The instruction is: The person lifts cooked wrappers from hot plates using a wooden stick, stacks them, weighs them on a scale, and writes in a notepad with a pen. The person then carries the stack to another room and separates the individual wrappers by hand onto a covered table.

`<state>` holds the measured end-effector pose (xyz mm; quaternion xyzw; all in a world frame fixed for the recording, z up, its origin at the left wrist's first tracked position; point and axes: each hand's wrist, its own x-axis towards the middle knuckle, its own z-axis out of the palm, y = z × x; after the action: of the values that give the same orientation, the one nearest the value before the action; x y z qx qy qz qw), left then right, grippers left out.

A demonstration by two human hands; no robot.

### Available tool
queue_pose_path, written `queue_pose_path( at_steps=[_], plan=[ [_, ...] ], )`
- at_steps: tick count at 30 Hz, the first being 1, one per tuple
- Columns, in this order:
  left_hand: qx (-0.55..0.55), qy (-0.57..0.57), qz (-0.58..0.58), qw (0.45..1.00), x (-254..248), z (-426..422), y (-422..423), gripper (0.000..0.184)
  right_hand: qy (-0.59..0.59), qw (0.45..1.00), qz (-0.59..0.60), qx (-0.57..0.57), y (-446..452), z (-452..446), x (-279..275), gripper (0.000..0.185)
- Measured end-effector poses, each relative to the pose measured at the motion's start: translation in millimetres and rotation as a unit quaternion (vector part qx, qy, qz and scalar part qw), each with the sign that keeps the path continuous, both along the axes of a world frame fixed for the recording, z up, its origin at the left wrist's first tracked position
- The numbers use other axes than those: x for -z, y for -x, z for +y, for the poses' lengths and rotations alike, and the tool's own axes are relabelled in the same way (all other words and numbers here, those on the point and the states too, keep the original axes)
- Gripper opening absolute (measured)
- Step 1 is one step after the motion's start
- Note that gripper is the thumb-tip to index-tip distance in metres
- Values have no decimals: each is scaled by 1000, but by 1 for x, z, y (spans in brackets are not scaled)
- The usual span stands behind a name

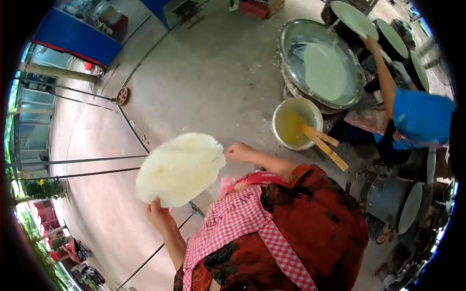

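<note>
A thin, pale, roughly round sheet (179,169) with an uneven edge hangs in front of my body. My left hand (159,213) pinches its lower edge, thumb and fingers closed on it. Closed fingers of my right hand (239,152) are at the sheet's right edge, at about mid-height. The sheet is spread out between both hands, with faint yellowish patches on it. A red-and-white checked apron (228,220) is close below the sheet.
Dark poles (131,127) stand left of the sheet. To the right are a bucket (281,131) of yellow liquid with wooden sticks and a large metal basin (357,92) of pale batter. A co-worker in blue (422,116) reaches over round pans (354,19).
</note>
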<state>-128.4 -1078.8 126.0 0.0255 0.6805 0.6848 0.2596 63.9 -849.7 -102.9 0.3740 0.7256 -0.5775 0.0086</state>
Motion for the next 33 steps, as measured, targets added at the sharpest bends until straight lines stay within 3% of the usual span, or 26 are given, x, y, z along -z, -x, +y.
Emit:
queue_pose_path(
  at_steps=[4, 5, 7, 10, 14, 17, 18, 20, 22, 26, 31, 33],
  plan=[
    [-24, -1, 1, 1000, 20, 78, 69, 20, -39, 990, 100, 94, 49, 75, 12, 38],
    [-25, -8, -1, 1000, 20, 108, 82, 21, 10, 987, 108, 115, 59, 99, -6, 37],
    [8, -24, -15, 1000, 37, 148, 126, 19, -17, 985, 128, 113, 78, 146, -10, 37],
    [47, -41, -15, 998, 36, 248, 176, 14, -100, 986, 75, 113, 110, 218, 0, 41],
    [140, -81, -20, 987, 50, 371, 247, 16, -87, 964, 96, 231, 145, 288, 10, 42],
    [210, -62, -25, 975, 55, 450, 294, 16, -82, 955, 34, 284, 165, 338, -39, 42],
    [223, -56, -35, 973, 59, 480, 309, 15, -91, 951, 37, 292, 172, 356, -27, 42],
    [263, -67, -40, 962, 56, 552, 317, 13, -114, 937, 32, 328, 171, 392, 5, 42],
    [305, -109, -36, 945, 33, 632, 303, 11, -53, 939, -12, 341, 173, 433, -18, 43],
    [369, -101, -42, 923, 50, 769, 321, 17, -67, 930, 4, 362, 183, 531, 8, 43],
    [462, -66, -51, 883, 19, 936, 309, 24, -35, 899, 26, 435, 198, 656, 0, 43],
    [477, -63, -29, 876, 15, 996, 321, 27, -77, 888, 37, 452, 202, 706, -2, 40]
  ],
)
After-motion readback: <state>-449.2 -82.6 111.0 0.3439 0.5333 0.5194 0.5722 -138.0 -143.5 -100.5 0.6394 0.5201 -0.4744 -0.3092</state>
